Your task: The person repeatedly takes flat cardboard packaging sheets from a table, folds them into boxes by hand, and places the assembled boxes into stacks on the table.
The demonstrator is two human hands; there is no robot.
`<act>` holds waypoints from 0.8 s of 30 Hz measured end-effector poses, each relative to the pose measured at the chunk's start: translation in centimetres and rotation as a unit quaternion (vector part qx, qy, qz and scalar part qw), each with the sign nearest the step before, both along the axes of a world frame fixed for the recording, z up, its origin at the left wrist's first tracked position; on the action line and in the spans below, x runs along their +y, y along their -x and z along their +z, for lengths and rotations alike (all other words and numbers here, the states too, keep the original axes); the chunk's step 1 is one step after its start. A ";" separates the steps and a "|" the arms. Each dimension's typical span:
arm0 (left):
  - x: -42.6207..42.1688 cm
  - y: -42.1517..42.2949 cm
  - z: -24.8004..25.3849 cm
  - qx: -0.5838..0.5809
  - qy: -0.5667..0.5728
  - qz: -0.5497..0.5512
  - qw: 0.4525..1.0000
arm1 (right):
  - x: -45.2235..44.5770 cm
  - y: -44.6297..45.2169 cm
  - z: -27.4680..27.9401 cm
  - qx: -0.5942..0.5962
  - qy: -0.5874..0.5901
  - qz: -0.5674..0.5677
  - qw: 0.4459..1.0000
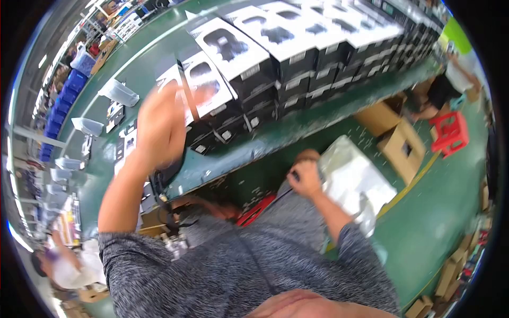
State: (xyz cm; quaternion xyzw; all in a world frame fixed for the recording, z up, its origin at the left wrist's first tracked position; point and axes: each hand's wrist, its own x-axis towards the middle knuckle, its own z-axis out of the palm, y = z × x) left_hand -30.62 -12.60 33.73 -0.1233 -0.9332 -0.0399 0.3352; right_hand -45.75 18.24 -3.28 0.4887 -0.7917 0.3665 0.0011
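Note:
My left hand is raised over the workbench, smeared by motion, beside the front end of the stacked boxes. Its fingertips overlap a black-and-white box with an oval window, and whether they touch it is unclear. A thin brown strip crosses in front of that box by the fingers. My right hand is low, near my lap, with its fingers curled round a small dark thing that I cannot make out. Right beside it lies a shiny whitish plastic bag.
Long rows of stacked boxes run along the green workbench. Clear plastic trays stand at the left. On the floor side are an open carton and a red stool. Other people are at both sides.

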 end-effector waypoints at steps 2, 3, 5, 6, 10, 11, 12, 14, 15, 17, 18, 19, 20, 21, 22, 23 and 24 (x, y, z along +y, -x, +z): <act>1.2 -6.5 -3.7 -0.005 -0.036 -0.152 0.988 | 0.7 -1.7 1.2 0.034 0.045 -0.071 0.996; 2.6 -9.7 -4.9 -0.027 -0.068 -0.178 0.981 | 1.9 -2.7 0.4 -0.019 0.029 -0.104 0.994; 5.4 -16.4 -8.2 -0.045 -0.119 -0.094 0.987 | 4.5 -3.3 -0.4 -0.064 0.026 -0.085 0.994; 6.5 -19.3 -9.3 -0.055 -0.161 -0.032 0.985 | 5.4 -3.0 -0.3 -0.063 0.022 -0.060 0.996; 10.3 -22.0 -7.3 0.006 -0.333 -0.070 0.940 | 6.8 -1.9 2.3 -0.081 -0.081 0.065 0.991; 12.1 -21.3 -6.3 0.023 -0.323 -0.165 0.931 | 7.2 -1.0 2.8 -0.078 -0.122 0.098 0.985; 13.7 -20.2 -5.4 0.040 -0.301 -0.263 0.916 | 6.3 -0.2 3.2 -0.074 -0.156 0.126 0.977; 18.3 -18.1 -3.4 0.056 -0.284 -0.395 0.872 | 4.0 -0.4 7.0 0.015 -0.187 0.141 0.972; 20.5 -17.3 -1.9 0.077 -0.273 -0.416 0.864 | 2.3 -0.8 9.3 0.036 -0.163 0.182 0.969; 26.1 -14.8 0.5 0.100 -0.240 -0.486 0.835 | 0.5 -2.5 13.0 0.080 -0.123 0.257 0.955; 28.7 -13.5 1.2 0.104 -0.209 -0.528 0.817 | -0.8 -3.1 14.6 0.110 -0.100 0.296 0.943; 31.0 -13.2 1.6 0.106 -0.186 -0.528 0.821 | -1.7 -3.8 16.1 0.130 -0.082 0.332 0.931; 32.7 -13.0 1.9 0.105 -0.171 -0.535 0.821 | -2.6 -4.6 17.5 0.151 -0.060 0.364 0.917; 34.1 -12.5 2.0 0.097 -0.161 -0.547 0.816 | -3.1 -5.3 19.3 0.171 -0.081 0.373 0.908; 35.0 -12.4 2.1 0.086 -0.160 -0.560 0.808 | -3.5 -5.8 20.5 0.187 -0.072 0.376 0.905; 35.6 -12.2 2.0 0.074 -0.165 -0.573 0.799 | -3.9 -6.2 21.4 0.201 -0.065 0.381 0.900; 35.9 -12.2 2.1 0.059 -0.172 -0.588 0.788 | -4.5 -6.4 21.9 0.215 -0.057 0.386 0.895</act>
